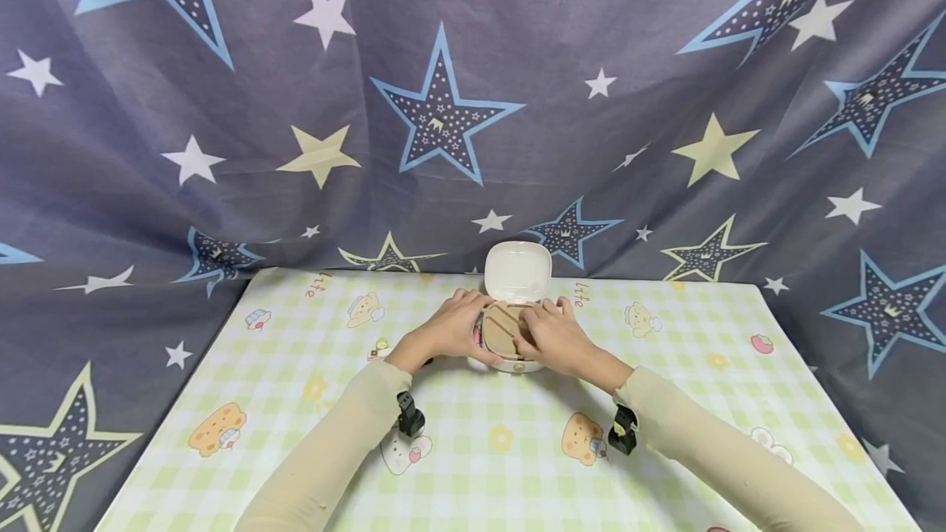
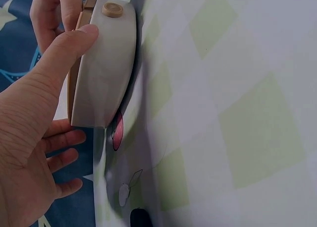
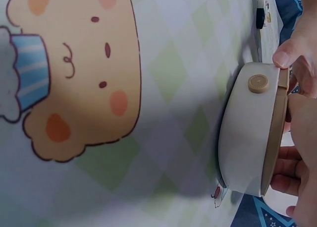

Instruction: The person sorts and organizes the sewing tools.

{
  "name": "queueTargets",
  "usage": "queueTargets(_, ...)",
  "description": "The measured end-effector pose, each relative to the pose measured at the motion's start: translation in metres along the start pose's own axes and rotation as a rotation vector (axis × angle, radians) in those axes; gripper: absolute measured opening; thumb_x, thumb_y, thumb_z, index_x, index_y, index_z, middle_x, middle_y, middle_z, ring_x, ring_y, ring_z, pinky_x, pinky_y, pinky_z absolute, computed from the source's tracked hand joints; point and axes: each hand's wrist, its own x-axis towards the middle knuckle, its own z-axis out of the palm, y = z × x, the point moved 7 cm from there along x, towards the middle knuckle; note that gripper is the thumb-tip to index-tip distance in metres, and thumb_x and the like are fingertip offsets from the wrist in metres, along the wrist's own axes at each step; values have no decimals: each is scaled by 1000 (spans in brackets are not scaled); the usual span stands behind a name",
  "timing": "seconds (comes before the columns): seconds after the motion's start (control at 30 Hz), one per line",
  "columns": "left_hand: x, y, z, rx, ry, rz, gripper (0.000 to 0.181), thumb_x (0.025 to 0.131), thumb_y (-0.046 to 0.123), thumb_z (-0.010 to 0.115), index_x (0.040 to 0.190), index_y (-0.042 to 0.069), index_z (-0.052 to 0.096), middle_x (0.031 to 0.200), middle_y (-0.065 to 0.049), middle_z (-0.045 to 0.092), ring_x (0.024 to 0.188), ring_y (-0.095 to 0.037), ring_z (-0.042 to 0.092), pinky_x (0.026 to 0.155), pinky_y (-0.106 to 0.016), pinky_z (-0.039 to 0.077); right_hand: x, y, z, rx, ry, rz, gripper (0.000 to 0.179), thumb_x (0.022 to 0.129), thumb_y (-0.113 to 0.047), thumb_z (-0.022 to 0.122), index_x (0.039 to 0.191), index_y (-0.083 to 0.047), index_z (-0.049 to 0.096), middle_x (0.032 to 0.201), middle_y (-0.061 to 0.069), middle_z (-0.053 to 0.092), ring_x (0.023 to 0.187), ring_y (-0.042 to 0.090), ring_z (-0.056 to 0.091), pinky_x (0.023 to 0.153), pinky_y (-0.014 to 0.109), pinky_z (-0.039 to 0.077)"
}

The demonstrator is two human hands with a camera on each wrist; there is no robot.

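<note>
A small white box [image 1: 508, 365] stands on the table with its rounded lid [image 1: 517, 271] raised at the back. A tan round button [image 2: 112, 9] sits on its front wall. Inside the rim lies a flat tan insert [image 1: 500, 333] with a slanted slot. My left hand [image 1: 452, 328] holds the box's left side, its thumb on the front edge and its fingers toward the back. My right hand [image 1: 557, 341] grips the insert's right part with curled fingers; some fingertips are hidden. Something pink shows between the left hand and the insert, too small to make out.
The table is covered by a green checked cloth [image 1: 473, 466] with printed animals. A white object with a black end [image 3: 261, 11] lies left of the box, partly hidden by my left wrist. Behind the table hangs a dark star-patterned curtain [image 1: 473, 212].
</note>
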Motion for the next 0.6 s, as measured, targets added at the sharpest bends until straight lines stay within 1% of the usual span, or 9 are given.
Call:
queueTargets(0.17,0,0,0,8,-9,-7,107,68,64,86,151,11,44,134,-5,56,119,-24,46,103,-42,43,-1,-1,0,-11,13,4,19,94,-26,68,94,-8,61,91,6,63,82,24,46,90,53,34)
queueTargets(0.3,0,0,0,6,-12,-12,107,68,64,86,151,12,44,135,-5,55,120,-24,46,104,-43,43,0,1,1,3,-16,14,18,94,-26,68,92,-10,60,86,3,60,81,22,45,90,53,33)
queueTargets(0.37,0,0,-1,8,-13,-15,106,68,65,86,151,12,45,135,-5,55,120,-24,46,104,-43,43,3,2,2,13,-59,26,19,95,-28,67,91,-11,59,83,1,57,80,22,45,90,53,32)
queueTargets(0.47,0,0,-2,12,-11,-16,105,69,65,85,150,13,46,134,-5,56,119,-24,46,104,-43,43,7,4,2,32,-147,47,20,96,-30,65,89,-12,59,80,-1,55,82,22,48,90,52,31)
queueTargets(0.6,0,1,-3,4,0,-10,103,69,64,85,149,12,47,133,-5,57,119,-25,46,104,-43,43,12,5,-2,52,-249,61,22,95,-32,67,88,-13,58,77,-3,55,84,22,52,85,46,29)
